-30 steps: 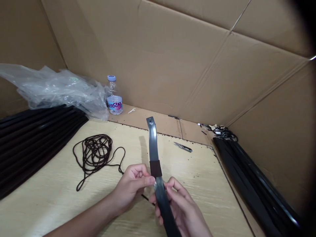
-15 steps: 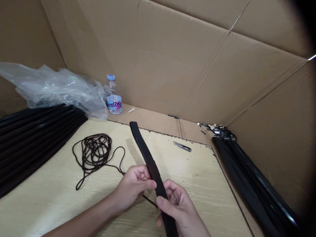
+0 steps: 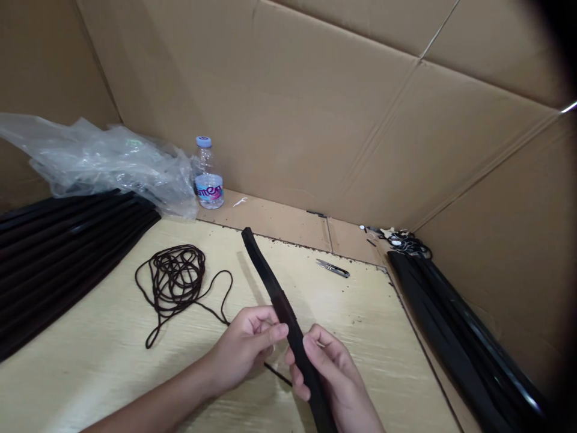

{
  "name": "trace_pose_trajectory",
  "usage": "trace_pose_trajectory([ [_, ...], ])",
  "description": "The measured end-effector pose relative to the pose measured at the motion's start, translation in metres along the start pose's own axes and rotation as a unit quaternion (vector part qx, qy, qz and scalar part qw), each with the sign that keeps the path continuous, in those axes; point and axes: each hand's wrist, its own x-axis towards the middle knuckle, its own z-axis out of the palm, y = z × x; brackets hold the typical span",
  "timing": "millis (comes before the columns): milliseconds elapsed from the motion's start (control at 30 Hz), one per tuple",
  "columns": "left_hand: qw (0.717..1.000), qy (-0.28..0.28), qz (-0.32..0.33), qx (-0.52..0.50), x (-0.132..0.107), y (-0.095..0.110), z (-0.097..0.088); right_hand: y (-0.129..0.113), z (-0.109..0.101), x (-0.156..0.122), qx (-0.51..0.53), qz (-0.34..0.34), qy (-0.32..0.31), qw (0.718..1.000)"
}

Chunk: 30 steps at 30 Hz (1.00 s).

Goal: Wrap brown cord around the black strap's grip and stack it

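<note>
A long black strip, slightly curved, slants up and away from me above the table. Partway along it is a dark brown wrapped section with a ridged edge. My left hand pinches the strip from the left, just below the top of that section. Lower down, my right hand holds the strip with the thumb in front and fingers curled behind. A dark brown cord lies in a loose coil on the left. Its running end passes beneath my left hand toward the strip; where it ends is hidden.
Thread snips lie beyond my right hand. Black strips are stacked at left under a clear plastic bag; more black strips lie at right. A water bottle stands by the cardboard wall.
The strip has shifted a little right and turned slightly about its length. My right fingers have changed their hold on it, and the cord coil has been dragged slightly right.
</note>
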Motion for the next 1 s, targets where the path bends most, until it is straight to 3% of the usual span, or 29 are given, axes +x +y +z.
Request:
trace_pose_trajectory([
  [167,1.000,-0.014,0.020,0.002,-0.001,-0.003,-0.003,0.007,-0.006,-0.003,-0.041,0.053,0.042,0.997],
  [333,0.999,-0.039,0.001,-0.008,-0.003,-0.003,-0.002,0.008,-0.004,-0.003,-0.060,0.057,-0.052,0.995],
  [467,0.998,-0.056,0.004,-0.027,-0.005,-0.002,0.001,0.000,0.002,-0.005,-0.064,0.059,-0.075,0.993],
  [667,0.999,0.027,0.017,0.023,-0.001,0.001,-0.002,-0.006,-0.001,-0.001,0.030,0.049,-0.034,0.998],
  [800,0.999,-0.015,0.025,-0.019,0.001,0.002,0.001,-0.002,-0.003,0.002,0.067,0.081,-0.020,0.994],
  [1000,0.997,-0.043,0.060,-0.019,0.000,0.000,0.002,0.008,-0.005,0.000,0.001,0.062,0.018,0.998],
])
